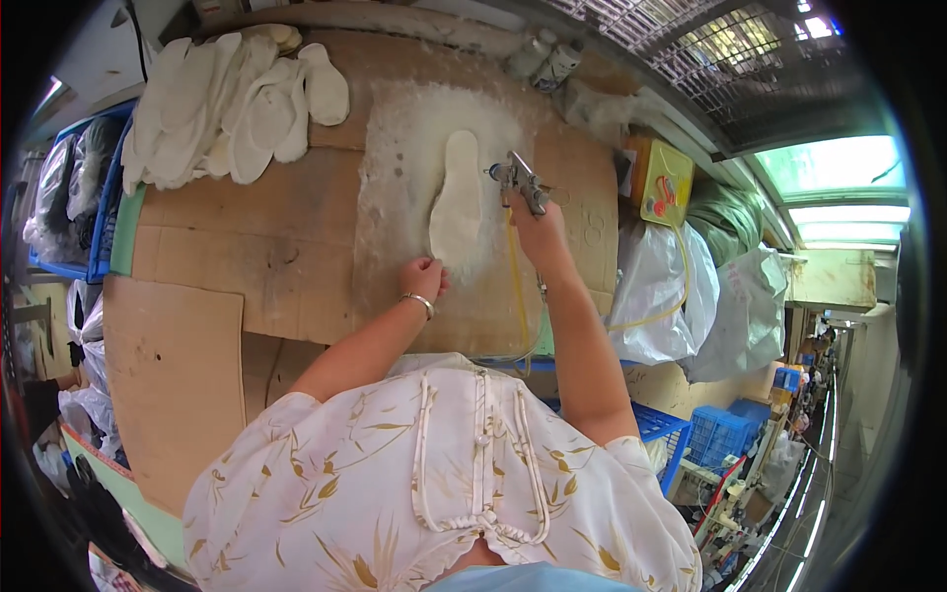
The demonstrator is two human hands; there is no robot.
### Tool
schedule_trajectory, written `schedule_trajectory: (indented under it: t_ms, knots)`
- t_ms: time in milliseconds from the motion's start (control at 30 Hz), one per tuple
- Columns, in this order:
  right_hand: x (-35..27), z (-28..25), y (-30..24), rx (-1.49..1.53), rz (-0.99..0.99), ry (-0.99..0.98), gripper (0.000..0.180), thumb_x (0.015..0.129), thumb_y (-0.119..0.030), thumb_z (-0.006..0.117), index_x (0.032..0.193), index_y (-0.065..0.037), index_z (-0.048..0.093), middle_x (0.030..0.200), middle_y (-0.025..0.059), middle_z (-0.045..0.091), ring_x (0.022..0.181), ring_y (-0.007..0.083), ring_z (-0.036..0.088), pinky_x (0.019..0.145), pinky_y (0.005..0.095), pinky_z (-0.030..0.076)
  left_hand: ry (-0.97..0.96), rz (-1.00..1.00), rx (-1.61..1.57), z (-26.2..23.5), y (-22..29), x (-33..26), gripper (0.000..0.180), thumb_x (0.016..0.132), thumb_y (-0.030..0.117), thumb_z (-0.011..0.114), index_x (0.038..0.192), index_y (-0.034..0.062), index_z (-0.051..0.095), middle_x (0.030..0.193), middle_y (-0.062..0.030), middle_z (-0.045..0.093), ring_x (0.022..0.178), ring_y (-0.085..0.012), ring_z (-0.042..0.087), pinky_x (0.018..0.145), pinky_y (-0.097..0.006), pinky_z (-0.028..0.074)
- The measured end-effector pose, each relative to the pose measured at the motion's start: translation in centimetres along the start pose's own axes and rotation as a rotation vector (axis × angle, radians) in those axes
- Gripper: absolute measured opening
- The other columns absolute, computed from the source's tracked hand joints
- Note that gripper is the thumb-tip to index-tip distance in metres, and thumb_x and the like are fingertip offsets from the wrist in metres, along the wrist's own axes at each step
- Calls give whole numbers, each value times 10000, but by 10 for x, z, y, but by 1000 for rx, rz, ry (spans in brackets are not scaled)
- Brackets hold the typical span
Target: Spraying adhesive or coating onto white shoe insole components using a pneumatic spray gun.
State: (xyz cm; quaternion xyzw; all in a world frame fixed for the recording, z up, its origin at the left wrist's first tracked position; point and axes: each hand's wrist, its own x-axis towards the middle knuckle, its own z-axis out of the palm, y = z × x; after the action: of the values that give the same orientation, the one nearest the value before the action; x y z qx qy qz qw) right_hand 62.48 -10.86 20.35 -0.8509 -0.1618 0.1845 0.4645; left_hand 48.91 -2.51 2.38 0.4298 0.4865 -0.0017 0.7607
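A cream insole (457,197) lies lengthwise on a whitened, residue-coated patch of the cardboard (395,227). My left hand (424,279) pinches its near end between closed fingers. In my right hand (540,227) is a metal spray gun (520,183), gripped by its handle. The gun's nozzle points left toward the insole, a short way off its right edge. A yellowish hose (515,286) runs down from the gun toward the table's near edge. Whether the trigger is pressed I cannot tell.
Several cream insoles (266,113) lie piled at the far left. Bottles (554,65) stand at the back edge. To the right are a yellow container (666,180) and white plastic bags (663,286). A blue crate (99,212) with bagged things sits at the left. A cardboard sheet (173,365) covers the near left.
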Motion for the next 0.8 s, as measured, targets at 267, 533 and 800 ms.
schedule_trajectory:
  t_ms: [267,533,800]
  knots:
    - [-37,-22,-4,46,42,7,288,885,-342,532,873,-72,632,627,4,543,412,46,342,384,232,273,-88,200,-159,-2,28,-18,146,811,160,600,879,33,625,763,-41,630,679,-127,618,577,-244,496]
    - [-99,-31,-2,240,56,-200,249,927,-289,476,1011,-63,539,829,45,591,405,30,347,353,184,269,-248,463,-774,-87,129,-108,63,818,100,575,847,46,588,859,-54,623,814,-152,604,726,-291,517]
    - [-122,17,-1,179,110,-500,247,923,-280,490,1006,-52,531,808,57,585,374,54,342,342,201,276,235,811,-1128,-284,98,-225,109,815,83,543,895,12,569,890,-100,624,799,-219,615,731,-379,539]
